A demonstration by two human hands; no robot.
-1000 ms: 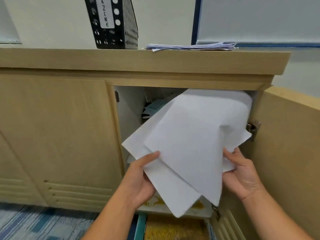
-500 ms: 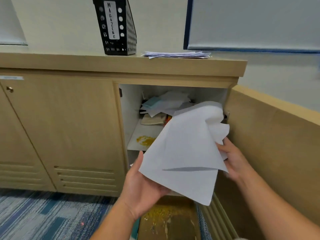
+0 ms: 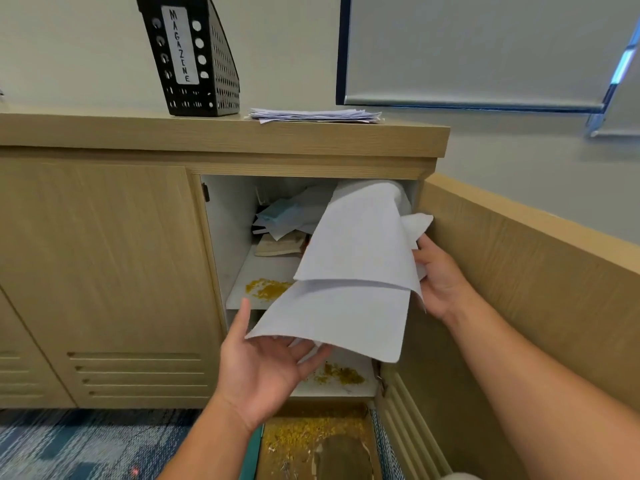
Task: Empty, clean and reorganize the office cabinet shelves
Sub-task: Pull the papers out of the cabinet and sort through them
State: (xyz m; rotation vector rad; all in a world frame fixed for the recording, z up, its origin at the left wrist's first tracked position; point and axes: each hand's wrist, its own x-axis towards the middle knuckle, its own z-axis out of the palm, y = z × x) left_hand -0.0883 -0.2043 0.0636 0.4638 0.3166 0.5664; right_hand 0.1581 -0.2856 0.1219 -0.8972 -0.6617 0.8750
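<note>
- Head view: open cabinet [image 3: 221, 237]; upper shelf [image 3: 263, 271] holds jumbled papers [image 3: 287, 216], a book [image 3: 282, 244], yellow crumbs [image 3: 266, 288].
- White sheets [image 3: 353, 271] in front of the opening: right hand [image 3: 438, 280] pinches their edge; left hand [image 3: 266, 367], fingers spread, palm up beneath.
- Cabinet top: magazine holder [image 3: 194, 57], paper stack [image 3: 315, 115].

1. A person's right hand [image 3: 439, 279] grips the right edge of drooping white sheets of paper [image 3: 349, 289] in front of an open wooden cabinet [image 3: 104, 258].
2. The left hand [image 3: 266, 367], palm up with fingers spread, lies under the sheets' lower left corner.
3. Beyond the fingers, yellow crumbs [image 3: 265, 288] dot the upper shelf [image 3: 258, 271], where a heap of papers and a book [image 3: 282, 244] sit further back.
4. Above, a black magazine holder [image 3: 192, 57] and a paper stack [image 3: 313, 115] stand on the cabinet top.
</note>
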